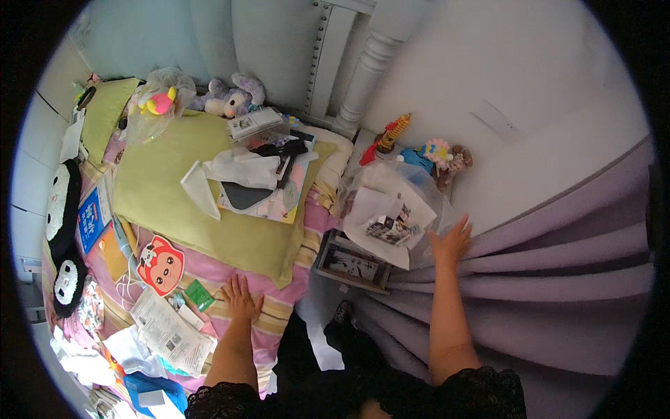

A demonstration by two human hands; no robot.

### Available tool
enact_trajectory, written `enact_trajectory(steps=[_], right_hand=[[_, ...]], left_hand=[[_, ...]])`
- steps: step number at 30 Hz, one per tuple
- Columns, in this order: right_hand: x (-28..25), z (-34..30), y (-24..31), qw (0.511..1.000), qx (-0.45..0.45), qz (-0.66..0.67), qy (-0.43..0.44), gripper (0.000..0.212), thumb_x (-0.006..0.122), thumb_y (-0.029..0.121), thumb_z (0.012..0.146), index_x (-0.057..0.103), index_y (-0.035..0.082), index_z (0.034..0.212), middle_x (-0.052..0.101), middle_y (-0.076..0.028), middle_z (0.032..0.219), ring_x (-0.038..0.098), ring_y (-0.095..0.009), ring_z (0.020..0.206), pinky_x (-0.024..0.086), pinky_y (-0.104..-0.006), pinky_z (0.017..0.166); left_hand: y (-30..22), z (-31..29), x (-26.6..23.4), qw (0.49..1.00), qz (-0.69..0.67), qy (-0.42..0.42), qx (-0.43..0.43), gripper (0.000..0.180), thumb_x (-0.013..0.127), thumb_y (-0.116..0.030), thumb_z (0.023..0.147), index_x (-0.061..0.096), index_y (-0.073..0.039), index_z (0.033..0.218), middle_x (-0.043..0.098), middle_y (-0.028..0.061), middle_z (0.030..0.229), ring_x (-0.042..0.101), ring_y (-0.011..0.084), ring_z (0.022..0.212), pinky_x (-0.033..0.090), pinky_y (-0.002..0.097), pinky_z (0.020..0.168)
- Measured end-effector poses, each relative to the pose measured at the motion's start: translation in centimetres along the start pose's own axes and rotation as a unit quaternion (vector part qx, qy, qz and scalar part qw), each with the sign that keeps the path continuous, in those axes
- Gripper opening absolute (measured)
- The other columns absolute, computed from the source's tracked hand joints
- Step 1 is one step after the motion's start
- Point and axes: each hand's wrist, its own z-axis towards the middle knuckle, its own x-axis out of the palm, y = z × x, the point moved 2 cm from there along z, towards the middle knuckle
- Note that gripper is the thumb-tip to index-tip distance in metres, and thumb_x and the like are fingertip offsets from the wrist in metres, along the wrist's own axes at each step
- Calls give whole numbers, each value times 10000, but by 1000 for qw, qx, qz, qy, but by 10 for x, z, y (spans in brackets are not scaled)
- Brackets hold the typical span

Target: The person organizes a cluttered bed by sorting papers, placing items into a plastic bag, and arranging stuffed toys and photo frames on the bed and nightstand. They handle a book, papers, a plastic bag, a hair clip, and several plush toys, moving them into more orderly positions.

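1. Step in hand: the person appears to be handling the clear plastic bag [380, 176] of papers beside the bed; this is a judgement from the hand positions.
2. Curtain [551, 286]: purple cloth, hanging in deep, soft folds at the right.
3. Bed cover [280, 307]: pink-and-yellow striped fabric, lightly creased. The left hand [241, 300] lies on it palm down, fingers apart, gripping nothing visible.
4. Pillow [160, 183]: smooth green cloth, plump, roughly rectangular, with a loose pile on top.
5. Plastic bag: thin, crumpled, see-through film, located between bed and curtain. It holds white paper [370, 209] with curled edges and a printed patch.
6. Grey frame [354, 264]: rectangular, rigid-looking, tilted just below the bag; drawer or picture frame cannot be told.
7. Right hand [452, 241]: at the bag's right edge, fingers and thumb apart. Contact with the film cannot be confirmed.
8. Next move: a hold on the bag would call for thumb and fingers closing lightly on gathered film, since thin plastic may slip or tear.
9. Tower ornament [394, 133]: small, golden, tapered, ridged.
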Motion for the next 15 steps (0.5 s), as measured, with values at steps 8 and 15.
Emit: enact_trajectory(steps=[8,15], right_hand=[[72,10,-46,764,259,546,227,206,640,175,778,571,-9,837,580,-84,757,562,-173,662,439,-306,590],[22,-8,3,780,309,499,218,164,600,154,817,599,1,878,575,-65,769,540,-162,715,422,-315,642]], left_hand=[[-200,62,-95,894,-284,-107,331,253,613,-102,687,616,-84,939,508,165,1125,487,341,1023,390,435,868],[-334,144,-85,973,-87,132,167,268,583,-293,760,665,-90,915,528,138,1129,453,324,1086,320,524,921]])
